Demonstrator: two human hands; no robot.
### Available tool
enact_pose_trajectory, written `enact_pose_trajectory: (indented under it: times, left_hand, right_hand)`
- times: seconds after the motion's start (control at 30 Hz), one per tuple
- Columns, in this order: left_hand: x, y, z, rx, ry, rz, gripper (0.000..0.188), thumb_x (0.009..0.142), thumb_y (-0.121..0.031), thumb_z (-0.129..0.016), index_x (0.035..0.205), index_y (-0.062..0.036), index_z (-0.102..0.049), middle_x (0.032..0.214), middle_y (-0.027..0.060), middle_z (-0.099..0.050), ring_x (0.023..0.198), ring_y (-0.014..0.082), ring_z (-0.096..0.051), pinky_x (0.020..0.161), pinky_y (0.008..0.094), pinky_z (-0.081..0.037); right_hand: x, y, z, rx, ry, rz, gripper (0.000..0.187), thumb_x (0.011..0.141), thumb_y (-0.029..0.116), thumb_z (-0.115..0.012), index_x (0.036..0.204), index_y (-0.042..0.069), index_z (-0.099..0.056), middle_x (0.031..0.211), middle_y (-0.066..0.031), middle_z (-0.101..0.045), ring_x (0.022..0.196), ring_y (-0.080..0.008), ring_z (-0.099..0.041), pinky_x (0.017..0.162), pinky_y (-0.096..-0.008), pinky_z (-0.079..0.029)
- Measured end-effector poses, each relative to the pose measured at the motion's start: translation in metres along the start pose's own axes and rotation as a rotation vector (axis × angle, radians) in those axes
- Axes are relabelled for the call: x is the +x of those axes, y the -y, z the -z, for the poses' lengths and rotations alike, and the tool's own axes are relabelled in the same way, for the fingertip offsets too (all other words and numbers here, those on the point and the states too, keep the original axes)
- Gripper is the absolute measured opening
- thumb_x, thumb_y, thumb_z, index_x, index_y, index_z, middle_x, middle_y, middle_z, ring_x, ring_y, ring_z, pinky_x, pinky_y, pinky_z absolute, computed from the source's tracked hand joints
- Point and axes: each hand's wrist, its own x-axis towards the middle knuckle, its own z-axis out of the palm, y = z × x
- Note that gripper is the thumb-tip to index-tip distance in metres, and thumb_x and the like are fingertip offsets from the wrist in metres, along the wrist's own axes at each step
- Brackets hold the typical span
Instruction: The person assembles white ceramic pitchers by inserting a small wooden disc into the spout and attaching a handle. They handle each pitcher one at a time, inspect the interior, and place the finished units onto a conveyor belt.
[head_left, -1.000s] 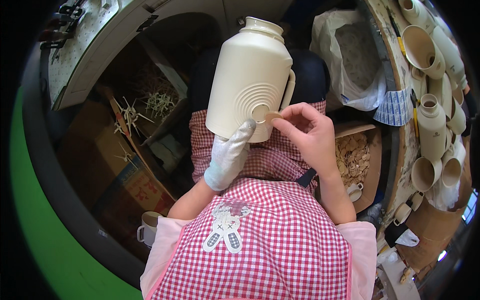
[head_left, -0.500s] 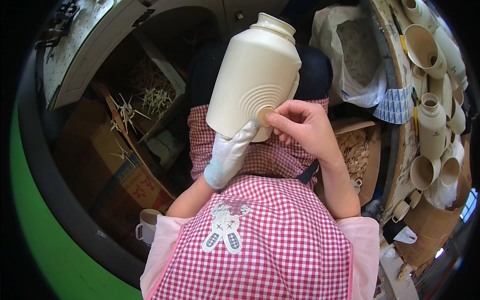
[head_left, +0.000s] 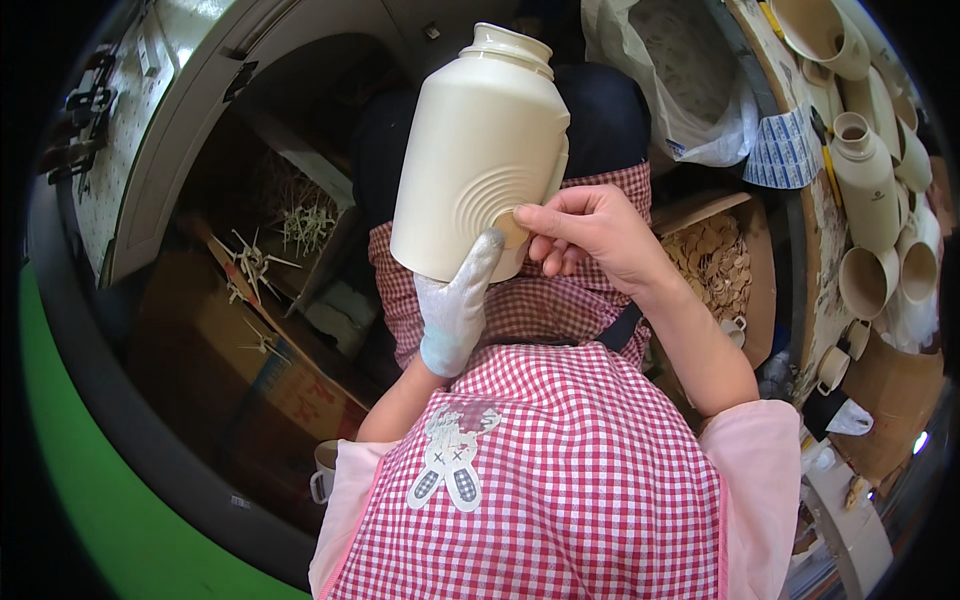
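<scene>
A cream plastic flask shell point(head_left: 480, 150) with a necked rim leans over my lap, its neck pointing away from me. Concentric raised rings mark its lower side. My left hand point(head_left: 455, 305), in a pale glove, grips the shell's wide near end, thumb on the outside and fingers hidden. A small tan disc point(head_left: 512, 230) lies against the shell at the middle of the rings. My right hand point(head_left: 590, 240), bare, has its thumb and forefinger at the disc's edge, the other fingers curled below. The gloved thumb tip is beside the disc.
A carton of tan discs point(head_left: 715, 265) stands right of my knees, below a white plastic bag point(head_left: 680, 85). More cream shells point(head_left: 868, 190) lie along the right bench. At left, a carton point(head_left: 300, 375) has pale sprue pieces point(head_left: 258, 265) over its edge; a white mug point(head_left: 325, 470) sits nearby.
The whole view has shifted a little, with the shell and both hands now slightly farther left in it. My right thumb and forefinger stay at the disc, which now shows less behind them.
</scene>
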Motion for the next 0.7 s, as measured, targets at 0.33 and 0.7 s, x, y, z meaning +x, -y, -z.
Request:
enact_pose_trajectory:
  times: [0.33,0.7]
  left_hand:
    - [0.0,0.006,0.007,0.027,0.033,-0.026,0.038,0.098,-0.007,-0.072,0.132,0.0011,-0.06,0.124,0.011,-0.068,0.109,0.0183,-0.067,0.094,0.0303,-0.054]
    - [0.017,0.004,0.027,0.183,0.133,-0.129,0.038,0.106,-0.014,-0.057,0.139,0.0033,-0.054,0.133,0.0123,-0.063,0.121,0.0208,-0.062,0.105,0.0339,-0.048]
  right_hand:
    - [0.006,-0.009,0.003,-0.001,-0.022,-0.054,0.037,0.087,0.035,-0.085,0.084,0.0,-0.074,0.073,-0.0076,-0.073,0.059,-0.0103,-0.069,0.055,-0.0207,-0.054]
    - [0.029,-0.016,-0.022,-0.018,-0.166,0.358,0.038,0.082,0.026,-0.091,0.079,0.008,-0.058,0.07,-0.0008,-0.064,0.062,-0.0085,-0.062,0.059,-0.023,-0.053]
